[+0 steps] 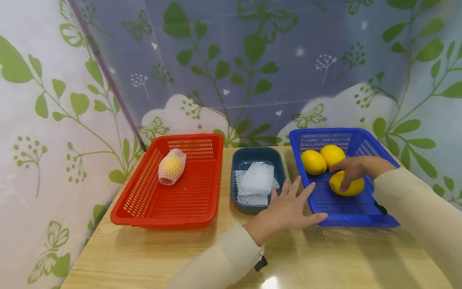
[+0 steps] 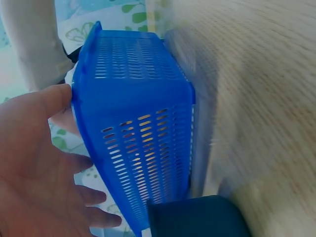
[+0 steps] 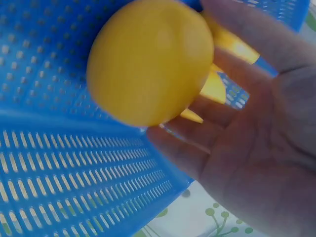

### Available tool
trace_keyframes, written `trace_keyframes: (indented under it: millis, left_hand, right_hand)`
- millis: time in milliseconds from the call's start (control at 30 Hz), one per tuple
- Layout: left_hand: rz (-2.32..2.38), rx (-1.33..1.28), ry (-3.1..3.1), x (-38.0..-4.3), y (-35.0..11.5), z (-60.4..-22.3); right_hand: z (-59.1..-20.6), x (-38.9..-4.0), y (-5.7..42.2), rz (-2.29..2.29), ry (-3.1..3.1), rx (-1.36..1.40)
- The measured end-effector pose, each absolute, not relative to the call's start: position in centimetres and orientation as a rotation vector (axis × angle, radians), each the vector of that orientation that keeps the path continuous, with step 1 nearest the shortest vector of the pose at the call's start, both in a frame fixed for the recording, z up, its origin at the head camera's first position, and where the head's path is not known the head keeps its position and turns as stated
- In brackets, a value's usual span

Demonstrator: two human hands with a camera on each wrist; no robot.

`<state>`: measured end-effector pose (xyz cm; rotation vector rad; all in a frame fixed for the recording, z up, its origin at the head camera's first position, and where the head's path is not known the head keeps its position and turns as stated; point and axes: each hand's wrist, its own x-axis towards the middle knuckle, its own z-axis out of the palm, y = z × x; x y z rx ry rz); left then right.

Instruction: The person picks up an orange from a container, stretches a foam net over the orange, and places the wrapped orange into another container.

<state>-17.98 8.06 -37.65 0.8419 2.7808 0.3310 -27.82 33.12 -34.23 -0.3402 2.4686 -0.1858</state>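
In the head view, my right hand (image 1: 356, 167) reaches into the blue basket (image 1: 355, 220) and holds a yellow lemon (image 1: 351, 188) from above, thumb on the near side. The right wrist view shows that lemon (image 3: 150, 64) large beside the fingers. Two more lemons (image 1: 314, 162) lie together at the basket's back left. My left hand (image 1: 283, 210) is spread with straight fingers over the basket's near left corner. In the left wrist view its thumb meets the basket rim (image 2: 76, 106).
Left of the blue basket stands a dark teal bin (image 1: 258, 152) with white foam net sleeves (image 1: 256, 180) inside. Farther left, a red basket (image 1: 191, 192) contains one yellow fruit in a foam net (image 1: 172, 166). All stand on a wooden table (image 1: 144, 257) before a patterned curtain.
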Motion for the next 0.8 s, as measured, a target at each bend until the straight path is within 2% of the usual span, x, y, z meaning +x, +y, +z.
trace_keyframes:
  millis: [567,800]
  left_hand:
    - [0.396,0.862,2.771,-18.0,8.0,-38.2]
    - [0.398,0.852,2.777,-18.0,8.0,-38.2]
  right_hand:
    - [-35.5,-28.3,33.9,-0.206,2.49,-0.234]
    - [-35.3,-28.3,34.0,-0.182,2.5,-0.278]
